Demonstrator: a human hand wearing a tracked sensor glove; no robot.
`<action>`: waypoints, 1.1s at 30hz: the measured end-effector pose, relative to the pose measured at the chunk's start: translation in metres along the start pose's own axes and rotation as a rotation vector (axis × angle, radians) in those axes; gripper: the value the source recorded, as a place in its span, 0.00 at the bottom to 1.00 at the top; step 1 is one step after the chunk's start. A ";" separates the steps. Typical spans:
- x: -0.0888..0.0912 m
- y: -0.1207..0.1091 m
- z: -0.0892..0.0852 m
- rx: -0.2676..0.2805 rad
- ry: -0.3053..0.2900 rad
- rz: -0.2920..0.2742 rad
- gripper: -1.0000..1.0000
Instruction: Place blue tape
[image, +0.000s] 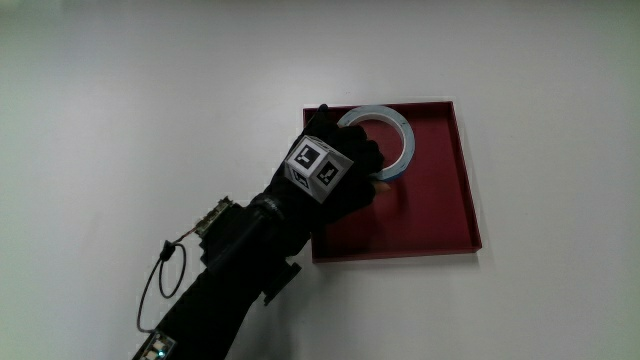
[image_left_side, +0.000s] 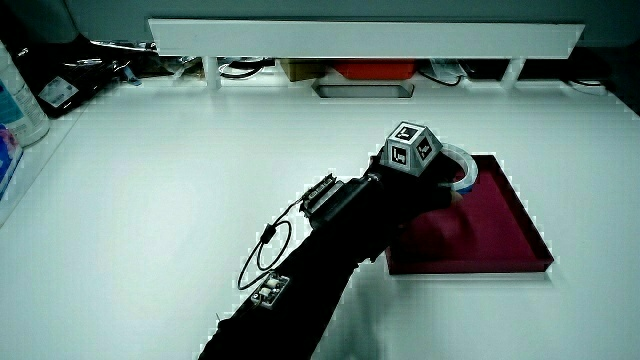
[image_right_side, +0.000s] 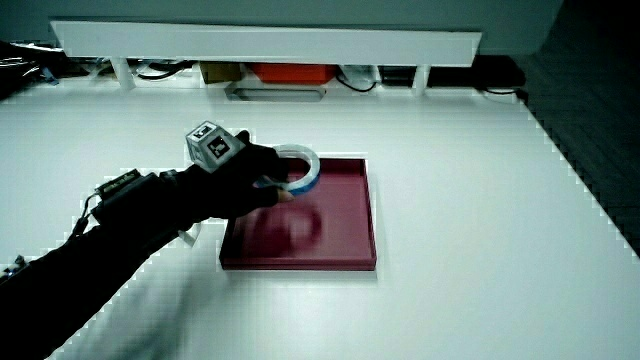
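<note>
The hand (image: 335, 170) has its grip clamped on the blue tape (image: 400, 135) ring, held above the red tray (image: 440, 215). The tray is shallow and square, with bare white tabletop (image: 150, 100) all around it.

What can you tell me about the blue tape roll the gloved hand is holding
The blue tape is a thin ring, pale blue with a lighter rim and an open centre. The hand has its grip on the ring's edge nearest the person. In a side view it is held level above the red tray, its shadow falling on the tray floor, so it has not been set down.
</note>
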 end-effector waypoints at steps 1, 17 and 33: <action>-0.001 0.002 -0.005 -0.011 0.001 0.007 0.50; -0.013 0.017 -0.056 -0.172 0.051 0.098 0.50; -0.011 0.021 -0.063 -0.216 0.082 0.103 0.34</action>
